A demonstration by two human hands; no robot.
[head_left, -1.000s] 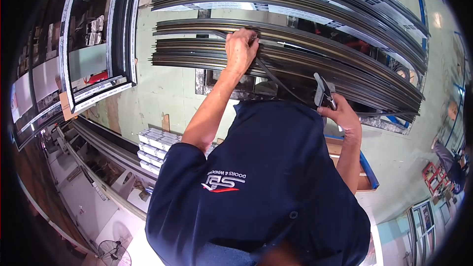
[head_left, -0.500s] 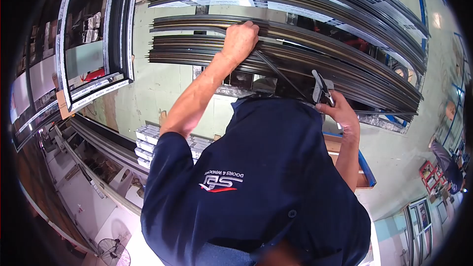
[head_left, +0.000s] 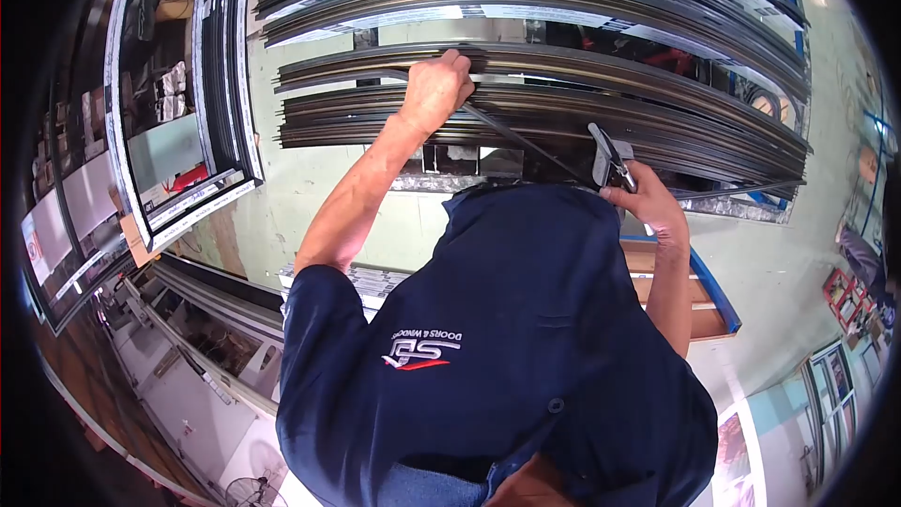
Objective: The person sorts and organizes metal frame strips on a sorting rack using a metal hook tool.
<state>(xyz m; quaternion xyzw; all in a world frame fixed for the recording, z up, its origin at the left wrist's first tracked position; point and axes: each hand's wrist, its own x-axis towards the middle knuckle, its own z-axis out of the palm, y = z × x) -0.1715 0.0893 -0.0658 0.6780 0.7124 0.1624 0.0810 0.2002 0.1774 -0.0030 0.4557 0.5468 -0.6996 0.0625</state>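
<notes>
Left hand [head_left: 439, 89] has its fingers closed on a thin dark strip [head_left: 526, 145], just beyond the near bundle [head_left: 357, 120] of long dark profiles. From there the strip slants across that bundle toward the right hand [head_left: 654, 202], which grips a metal hand tool [head_left: 615, 164] at the near bundle's near edge, towards its right part. The tool's head points away from the body, over the profiles; whether its jaws touch the strip I cannot tell.

Just beyond the near bundle lies a second bundle [head_left: 582, 64], and past it are more profiles with white labelled film [head_left: 394, 12]. Left of the near bundle stands a dark frame with white edging [head_left: 119, 84]. Closer to the body than the bundle are white wrapped pieces [head_left: 375, 284] on the left and a blue-edged wooden tray [head_left: 709, 323] on the right.
</notes>
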